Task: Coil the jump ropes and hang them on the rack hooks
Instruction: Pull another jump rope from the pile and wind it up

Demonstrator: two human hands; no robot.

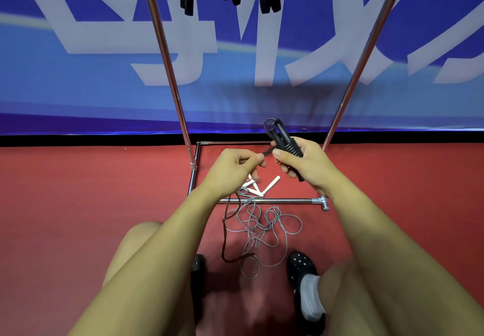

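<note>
While the left hand (237,164) pinches a dark cord (224,233) that trails down to the red floor (78,204), the right hand (301,164) grips the black handles (284,139), wound with a few turns and angled up toward the rack (269,200). Slack lies left and below the right fingers (279,153); the left hand is nearer it. A grey rope (264,227) sprawls loose.
</note>
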